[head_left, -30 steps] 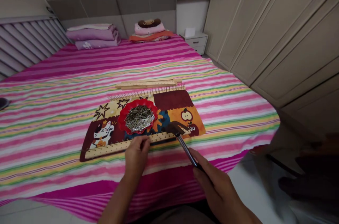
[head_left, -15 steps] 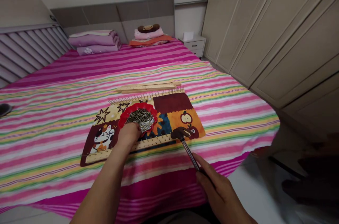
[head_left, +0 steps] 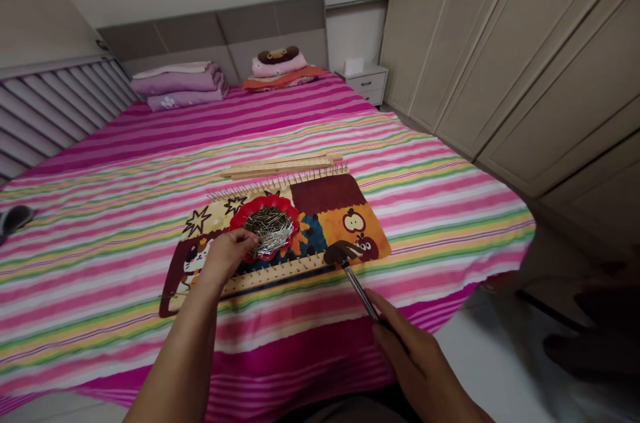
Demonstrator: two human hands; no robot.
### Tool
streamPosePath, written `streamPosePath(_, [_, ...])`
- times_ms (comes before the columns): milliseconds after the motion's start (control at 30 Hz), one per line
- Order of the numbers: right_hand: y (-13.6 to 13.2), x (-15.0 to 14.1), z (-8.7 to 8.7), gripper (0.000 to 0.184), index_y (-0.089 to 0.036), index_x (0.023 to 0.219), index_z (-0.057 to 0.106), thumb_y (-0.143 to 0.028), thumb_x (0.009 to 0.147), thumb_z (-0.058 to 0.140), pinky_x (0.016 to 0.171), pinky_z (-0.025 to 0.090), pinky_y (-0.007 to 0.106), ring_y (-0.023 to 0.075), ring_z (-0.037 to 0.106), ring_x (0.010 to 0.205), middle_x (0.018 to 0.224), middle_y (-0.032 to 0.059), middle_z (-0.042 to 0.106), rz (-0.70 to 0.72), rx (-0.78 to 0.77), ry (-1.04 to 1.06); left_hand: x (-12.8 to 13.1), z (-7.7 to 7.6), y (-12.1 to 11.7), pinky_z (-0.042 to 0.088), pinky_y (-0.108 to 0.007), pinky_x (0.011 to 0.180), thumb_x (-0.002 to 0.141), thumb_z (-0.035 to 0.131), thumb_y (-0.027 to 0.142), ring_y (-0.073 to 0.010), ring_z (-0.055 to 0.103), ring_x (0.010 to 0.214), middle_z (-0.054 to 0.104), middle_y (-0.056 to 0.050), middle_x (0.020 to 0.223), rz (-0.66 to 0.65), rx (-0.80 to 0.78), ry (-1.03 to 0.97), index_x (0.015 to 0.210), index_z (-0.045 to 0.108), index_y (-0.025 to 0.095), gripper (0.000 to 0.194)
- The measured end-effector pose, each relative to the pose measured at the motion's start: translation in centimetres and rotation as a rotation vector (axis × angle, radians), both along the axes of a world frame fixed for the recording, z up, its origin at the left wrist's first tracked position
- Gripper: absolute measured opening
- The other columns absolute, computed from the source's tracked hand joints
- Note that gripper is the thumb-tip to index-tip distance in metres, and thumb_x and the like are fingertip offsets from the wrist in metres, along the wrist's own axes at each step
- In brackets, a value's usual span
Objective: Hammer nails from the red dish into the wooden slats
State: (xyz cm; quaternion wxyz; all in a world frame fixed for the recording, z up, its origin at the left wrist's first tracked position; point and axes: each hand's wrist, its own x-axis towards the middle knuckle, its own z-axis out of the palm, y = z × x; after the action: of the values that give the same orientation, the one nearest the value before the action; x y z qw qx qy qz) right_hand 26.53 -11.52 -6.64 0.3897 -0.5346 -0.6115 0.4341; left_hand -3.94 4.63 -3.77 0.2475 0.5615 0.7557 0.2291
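My left hand (head_left: 231, 251) is at the left rim of a red scalloped bowl (head_left: 292, 208) full of loose nails (head_left: 273, 230). Its fingertips are pinched together; whatever they hold is too small to make out. My right hand (head_left: 413, 353) grips the handle of a hammer (head_left: 359, 288), whose dark head rests over the right end of a wooden strip (head_left: 280, 272). Nails stand upright along that strip, and part of it is hidden behind my left forearm. Beneath lies a patterned mat (head_left: 330, 193) with a cat and apples. A second nail-studded strip (head_left: 280, 182) runs along its far edge.
More wooden strips (head_left: 280, 165) lie on the striped bedspread (head_left: 440, 196) beyond the mat. Folded bedding (head_left: 180, 84) is stacked near the headboard. A dark object (head_left: 15, 220) sits at the left edge. Wardrobe doors (head_left: 500, 43) and a nightstand (head_left: 367, 84) stand to the right.
My left hand has drawn back leftward from among the nails to the bowl's rim, fingers pinched. The right hand and the hammer have hardly moved.
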Motion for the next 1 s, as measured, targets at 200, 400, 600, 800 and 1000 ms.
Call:
streamPosePath(200, [-0.1,-0.2,-0.4,0.049,-0.018,0.137,0.047,-0.037,0.093,0.044,0.085,0.051,0.027,0.0176,0.068,0.088,0.079,0.0043,0.072,0.000,-0.010,0.013,-1.1,-1.5,-0.4,0.043,-0.025,0.060,0.053,0.065,0.041,-0.0155,0.058,0.063,0.069,-0.002,0.066,0.091,0.166,-0.299,0.066,0.068,0.018,0.027])
streamPosePath(400, [-0.2,-0.5,-0.4,0.047,-0.019,0.134,0.051,-0.037,0.092,0.046,0.089,0.050,0.030,0.0195,0.067,0.094,0.068,0.0024,0.070,-0.049,-0.003,0.067,-0.9,-1.1,-2.3,0.039,-0.024,0.052,0.059,0.062,0.045,-0.0128,0.051,0.052,0.064,0.002,0.060,0.184,0.182,-0.215,0.073,0.069,0.019,0.030])
streamPosePath(600, [-0.3,-0.1,-0.1,0.048,-0.020,0.139,0.045,-0.035,0.093,0.044,0.085,0.052,0.027,0.0158,0.068,0.087,0.091,0.0046,0.073,0.003,-0.040,0.019,-0.8,-0.4,-6.8,0.040,-0.025,0.056,0.060,0.062,0.048,-0.0135,0.052,0.056,0.066,0.002,0.068,0.292,0.210,-0.173,0.074,0.068,0.021,0.031])
streamPosePath(800, [-0.4,-0.1,0.0,0.049,-0.020,0.139,0.045,-0.035,0.093,0.042,0.078,0.054,0.023,0.0138,0.068,0.077,0.085,0.0028,0.073,0.009,-0.049,-0.005,-0.3,-2.7,-12.8,0.037,-0.026,0.052,0.063,0.058,0.054,-0.0144,0.048,0.049,0.053,0.005,0.049,0.430,0.086,-0.160,0.076,0.065,0.022,0.035])
streamPosePath(1000, [-0.6,-0.2,-0.2,0.048,-0.020,0.139,0.045,-0.034,0.093,0.043,0.083,0.052,0.026,0.0144,0.068,0.078,0.082,0.0021,0.071,0.036,-0.036,-0.040,-0.2,-5.4,-13.1,0.038,-0.027,0.055,0.067,0.049,0.055,-0.0167,0.052,0.052,0.053,0.004,0.047,0.480,0.028,-0.053,0.068,0.061,0.023,0.034])
